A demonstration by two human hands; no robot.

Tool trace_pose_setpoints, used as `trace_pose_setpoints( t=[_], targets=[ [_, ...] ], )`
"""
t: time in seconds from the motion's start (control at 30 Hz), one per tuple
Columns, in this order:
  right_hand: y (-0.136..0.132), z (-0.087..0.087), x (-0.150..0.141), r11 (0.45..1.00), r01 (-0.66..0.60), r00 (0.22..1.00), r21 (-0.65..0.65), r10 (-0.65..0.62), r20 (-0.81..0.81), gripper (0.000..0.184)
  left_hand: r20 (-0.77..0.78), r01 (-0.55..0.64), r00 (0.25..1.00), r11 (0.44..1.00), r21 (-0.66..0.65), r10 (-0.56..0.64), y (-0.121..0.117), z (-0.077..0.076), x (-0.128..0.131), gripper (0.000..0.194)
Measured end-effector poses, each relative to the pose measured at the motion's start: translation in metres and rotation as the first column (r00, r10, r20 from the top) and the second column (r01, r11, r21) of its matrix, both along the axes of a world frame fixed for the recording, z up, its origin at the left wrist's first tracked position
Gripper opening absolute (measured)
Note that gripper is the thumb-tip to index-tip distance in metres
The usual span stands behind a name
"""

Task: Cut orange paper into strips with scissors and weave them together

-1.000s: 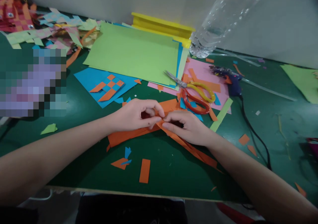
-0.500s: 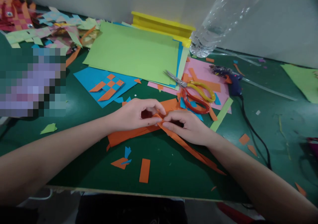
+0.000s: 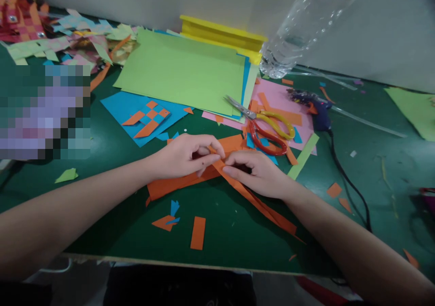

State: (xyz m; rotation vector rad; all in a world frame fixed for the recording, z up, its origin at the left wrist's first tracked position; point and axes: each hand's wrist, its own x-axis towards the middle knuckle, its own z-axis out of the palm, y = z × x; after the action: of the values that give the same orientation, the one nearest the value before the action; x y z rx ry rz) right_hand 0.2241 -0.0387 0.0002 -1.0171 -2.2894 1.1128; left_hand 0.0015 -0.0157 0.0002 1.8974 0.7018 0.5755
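Observation:
Between my two hands runs a long orange paper strip (image 3: 251, 195), its loose end trailing down to the right over the green table. My left hand (image 3: 192, 156) pinches the strip's upper end between thumb and fingers. Close beside it, my right hand (image 3: 253, 172) pinches the same strip a little lower. Beneath both hands lies a larger orange paper sheet (image 3: 170, 186), partly covered by them. A woven orange and blue paper fish (image 3: 151, 118) rests on a blue sheet (image 3: 115, 111) beyond my left hand.
Scissors (image 3: 260, 122) with red and yellow handles lie beyond my right hand. Behind are a green paper stack (image 3: 183, 70), a yellow holder (image 3: 222, 36) and a plastic bottle (image 3: 295, 34). A corded glue gun (image 3: 316, 109) lies right. Paper scraps (image 3: 197, 233) dot the table (image 3: 112, 233).
The strip's trailing end has shifted slightly left and turned. My left fingers have moved slightly, showing more of the strip at the pinch. My right hand has barely moved.

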Motion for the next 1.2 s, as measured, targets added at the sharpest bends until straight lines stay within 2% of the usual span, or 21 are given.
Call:
trace_pose_setpoints(
  t=[0.23,0.47,0.7,0.93,1.2],
  targets=[
    [0.0007,0.0001,0.0003,1.0,-0.002,1.0,0.016,0.003,-0.027,0.023,0.034,-0.064,0.997,0.997,-0.043,0.065,0.0002,0.0019,-0.0005,0.015],
    [0.0009,0.0,-0.0003,1.0,-0.004,0.999,0.014,0.005,-0.033,0.022,0.021,-0.074,0.997,0.996,-0.054,0.076,0.0007,-0.001,-0.0002,0.013],
    [0.0002,0.0004,-0.0005,1.0,-0.001,1.0,0.0,0.001,-0.025,0.023,0.001,-0.049,0.999,0.999,0.004,0.049,0.0015,-0.0009,0.0005,0.019],
    [0.0002,0.0004,-0.0002,0.999,0.018,0.999,-0.038,-0.02,-0.034,0.024,-0.005,-0.061,0.998,0.998,-0.007,0.061,0.001,-0.0002,0.0013,0.015],
    [-0.0007,0.0006,0.0007,1.0,0.013,1.0,-0.019,-0.013,0.003,0.027,-0.032,-0.016,0.999,0.999,0.048,0.017,0.0019,-0.0008,0.0007,0.019]
  ],
)
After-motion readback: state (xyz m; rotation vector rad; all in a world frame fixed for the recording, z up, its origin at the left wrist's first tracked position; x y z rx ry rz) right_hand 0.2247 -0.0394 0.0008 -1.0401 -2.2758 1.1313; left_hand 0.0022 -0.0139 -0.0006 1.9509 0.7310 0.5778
